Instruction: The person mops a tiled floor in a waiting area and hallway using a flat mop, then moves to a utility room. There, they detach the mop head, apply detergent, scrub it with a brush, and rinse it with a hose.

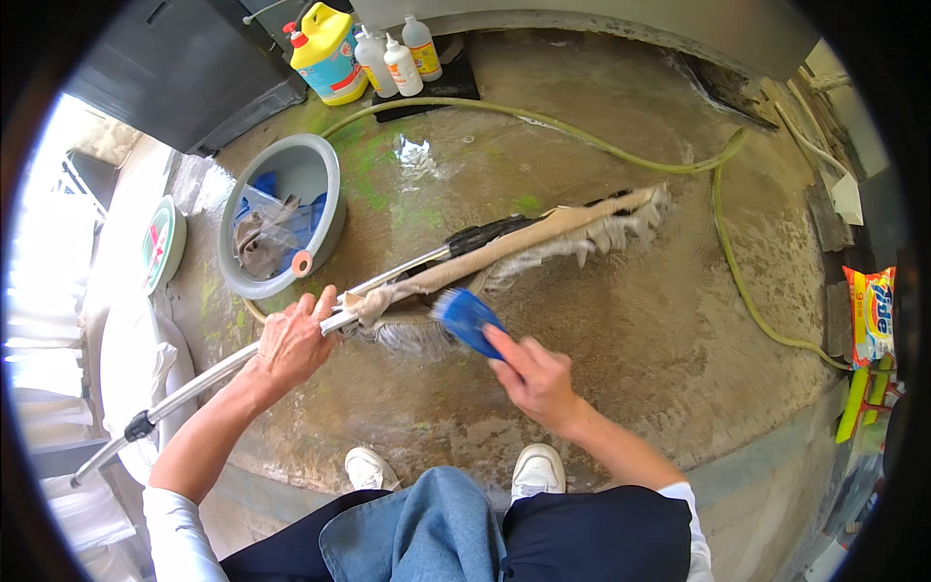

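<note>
A wide flat mop with a beige backing and grey, shaggy strands slants across the wet floor in front of me. My left hand grips its metal parts near the lower left end of the head. From there the silver telescopic pole runs down to the left, past my forearm. In my right hand is a blue scrubbing brush, slightly blurred. Its pale bristles are at the mop's near edge; whether they touch it, I cannot tell.
Left of the mop stands a grey basin holding blue and brown cloths. A yellow detergent jug and several bottles stand behind. A yellowish hose curves across the floor. At right are a Tide bag and a yellow-green brush.
</note>
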Demonstrator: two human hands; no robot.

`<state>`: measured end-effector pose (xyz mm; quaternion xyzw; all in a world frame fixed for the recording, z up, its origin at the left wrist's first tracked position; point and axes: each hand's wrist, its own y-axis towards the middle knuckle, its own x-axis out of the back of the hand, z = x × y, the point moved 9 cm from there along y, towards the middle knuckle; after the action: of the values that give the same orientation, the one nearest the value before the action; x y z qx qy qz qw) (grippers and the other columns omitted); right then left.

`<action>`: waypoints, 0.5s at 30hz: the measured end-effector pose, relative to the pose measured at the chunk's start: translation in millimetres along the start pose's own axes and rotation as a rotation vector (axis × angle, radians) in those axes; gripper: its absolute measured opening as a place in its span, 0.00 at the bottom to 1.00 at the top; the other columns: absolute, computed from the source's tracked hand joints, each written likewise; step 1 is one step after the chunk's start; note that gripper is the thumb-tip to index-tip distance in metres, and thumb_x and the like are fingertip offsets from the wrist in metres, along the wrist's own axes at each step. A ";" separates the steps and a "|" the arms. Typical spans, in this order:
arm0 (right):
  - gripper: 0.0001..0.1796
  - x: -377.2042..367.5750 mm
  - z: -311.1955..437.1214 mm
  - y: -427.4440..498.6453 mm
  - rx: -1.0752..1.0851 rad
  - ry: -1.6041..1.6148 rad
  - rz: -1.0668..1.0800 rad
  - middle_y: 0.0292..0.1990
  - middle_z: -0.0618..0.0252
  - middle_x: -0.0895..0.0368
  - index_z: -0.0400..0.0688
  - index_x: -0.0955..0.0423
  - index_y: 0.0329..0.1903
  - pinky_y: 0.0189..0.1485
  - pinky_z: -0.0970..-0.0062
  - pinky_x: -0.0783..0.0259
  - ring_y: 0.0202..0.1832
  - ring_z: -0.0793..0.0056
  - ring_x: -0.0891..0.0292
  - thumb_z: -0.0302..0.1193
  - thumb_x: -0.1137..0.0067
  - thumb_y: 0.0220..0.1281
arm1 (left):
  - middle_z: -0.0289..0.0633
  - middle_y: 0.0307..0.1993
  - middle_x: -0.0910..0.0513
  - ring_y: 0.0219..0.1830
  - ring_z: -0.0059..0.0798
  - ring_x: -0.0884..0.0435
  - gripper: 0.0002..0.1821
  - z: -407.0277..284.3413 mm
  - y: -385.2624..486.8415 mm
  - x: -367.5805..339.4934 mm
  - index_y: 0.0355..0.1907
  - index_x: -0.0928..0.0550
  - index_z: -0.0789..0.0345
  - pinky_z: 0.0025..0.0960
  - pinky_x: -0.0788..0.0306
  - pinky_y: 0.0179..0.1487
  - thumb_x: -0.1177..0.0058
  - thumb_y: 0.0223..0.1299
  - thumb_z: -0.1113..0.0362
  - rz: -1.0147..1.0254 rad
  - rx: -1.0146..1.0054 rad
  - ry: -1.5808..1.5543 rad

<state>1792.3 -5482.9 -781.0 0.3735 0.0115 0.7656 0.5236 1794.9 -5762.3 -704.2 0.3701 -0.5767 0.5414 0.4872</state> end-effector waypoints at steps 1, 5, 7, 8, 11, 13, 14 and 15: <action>0.28 -9.1 4.0 17.7 0.062 -0.071 0.072 0.22 0.70 0.29 0.56 0.27 0.63 0.19 0.74 0.30 0.19 0.75 0.30 0.29 0.37 0.58 | 0.54 0.35 0.23 0.31 0.48 0.20 0.33 0.6 -2.9 -3.3 0.61 0.32 0.70 0.47 0.26 0.36 0.41 0.54 0.60 0.031 0.033 -0.083; 0.29 -9.7 -26.9 57.7 0.473 -0.474 0.090 0.17 0.74 0.42 0.62 0.30 0.66 0.13 0.75 0.38 0.14 0.80 0.40 0.28 0.44 0.60 | 0.57 0.25 0.21 0.28 0.47 0.19 0.27 2.0 -22.2 -44.4 0.41 0.20 0.73 0.48 0.27 0.37 0.49 0.65 0.46 0.355 0.274 -0.537; 0.30 17.8 -76.6 69.8 0.127 -0.725 -0.025 0.16 0.71 0.35 0.62 0.32 0.67 0.12 0.77 0.40 0.14 0.80 0.37 0.29 0.45 0.61 | 0.47 0.19 0.24 0.25 0.34 0.23 0.32 2.2 -35.2 -64.6 0.35 0.19 0.73 0.41 0.28 0.33 0.53 0.66 0.38 0.459 0.473 -0.745; 0.30 32.2 -110.0 68.0 -0.220 -0.328 -0.070 0.16 0.67 0.29 0.60 0.33 0.68 0.11 0.74 0.39 0.14 0.77 0.33 0.29 0.45 0.61 | 0.39 0.19 0.26 0.25 0.24 0.27 0.33 -3.9 -42.7 -78.2 0.33 0.20 0.70 0.35 0.31 0.30 0.53 0.64 0.36 0.540 0.578 -0.934; 0.22 32.4 -56.7 72.9 -0.104 -0.399 -0.032 0.20 0.60 0.23 0.55 0.27 0.62 0.18 0.66 0.30 0.17 0.69 0.27 0.32 0.46 0.65 | 0.35 0.20 0.26 0.22 0.22 0.29 0.31 -15.0 -46.7 -96.2 0.24 0.25 0.67 0.30 0.34 0.27 0.52 0.66 0.37 0.585 0.632 -1.007; 0.21 -14.0 33.6 78.4 0.142 -0.387 0.303 0.20 0.59 0.24 0.59 0.27 0.61 0.18 0.65 0.29 0.19 0.67 0.25 0.33 0.49 0.65 | 0.35 0.18 0.27 0.21 0.22 0.30 0.33 -23.5 -42.4 -101.9 0.24 0.25 0.68 0.32 0.35 0.25 0.52 0.65 0.36 0.533 0.525 -0.974; 0.20 -24.0 33.4 78.5 0.173 -0.379 0.417 0.20 0.59 0.24 0.59 0.26 0.60 0.18 0.64 0.29 0.19 0.66 0.24 0.35 0.50 0.66 | 0.34 0.17 0.28 0.21 0.22 0.30 0.33 -24.7 -42.1 -104.0 0.24 0.25 0.68 0.32 0.35 0.25 0.52 0.65 0.36 0.483 0.493 -0.964; 0.20 -38.7 44.6 72.9 0.233 -0.319 0.550 0.19 0.59 0.25 0.60 0.26 0.59 0.17 0.64 0.30 0.20 0.65 0.24 0.36 0.51 0.65 | 0.34 0.17 0.28 0.21 0.22 0.30 0.33 -25.3 -42.8 -105.8 0.23 0.25 0.68 0.32 0.35 0.25 0.52 0.65 0.36 0.439 0.460 -0.944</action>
<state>1767.1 -5563.9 -740.7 0.5352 -0.0845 0.8036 0.2464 1866.3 -5754.0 -796.4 0.5399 -0.6627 0.5174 -0.0405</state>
